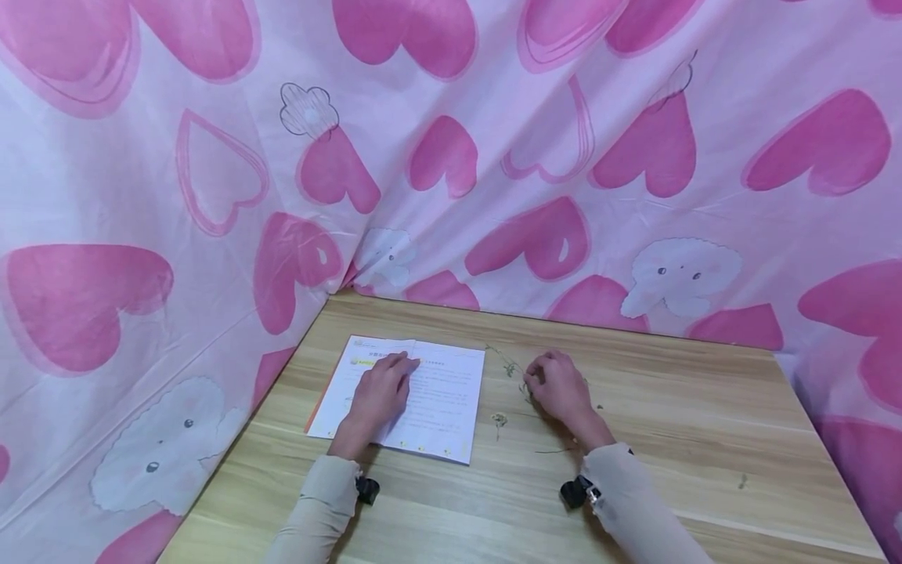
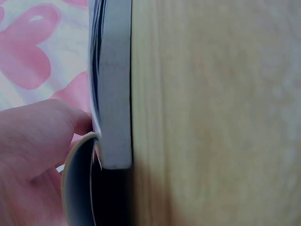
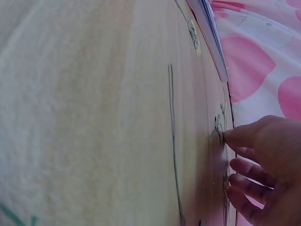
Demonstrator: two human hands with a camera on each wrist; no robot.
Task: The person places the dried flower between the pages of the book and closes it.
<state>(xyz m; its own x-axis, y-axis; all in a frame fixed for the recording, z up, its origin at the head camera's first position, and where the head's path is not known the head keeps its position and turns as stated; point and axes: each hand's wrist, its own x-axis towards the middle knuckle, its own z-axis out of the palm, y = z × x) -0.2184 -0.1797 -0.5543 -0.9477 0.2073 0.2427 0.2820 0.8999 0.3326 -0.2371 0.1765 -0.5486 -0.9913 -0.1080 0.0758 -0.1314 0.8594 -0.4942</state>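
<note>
An open book (image 1: 440, 407) with printed white pages lies on the table's left part. My left hand (image 1: 380, 392) rests on its pages near the middle fold. Seen from the left wrist, the left thumb (image 2: 61, 122) is by the book's edge, beside a curved-up page (image 2: 77, 179); the fingertips are hidden. My right hand (image 1: 560, 388) is at the tabletop right of the book, its fingers loosely bent. In the right wrist view, the right thumb tip is against or just beside a thin dried plant sprig (image 3: 218, 125), with a gap between thumb and fingers.
Between book and right hand lie a leafy sprig (image 1: 510, 366) and a small flower head on a stem (image 1: 499, 421). A thin stem (image 1: 553, 451) lies near the right wrist, and a small plant bit (image 1: 743, 481) farther right. Heart-patterned cloth (image 1: 437, 235) hangs behind the wooden table (image 1: 676, 439).
</note>
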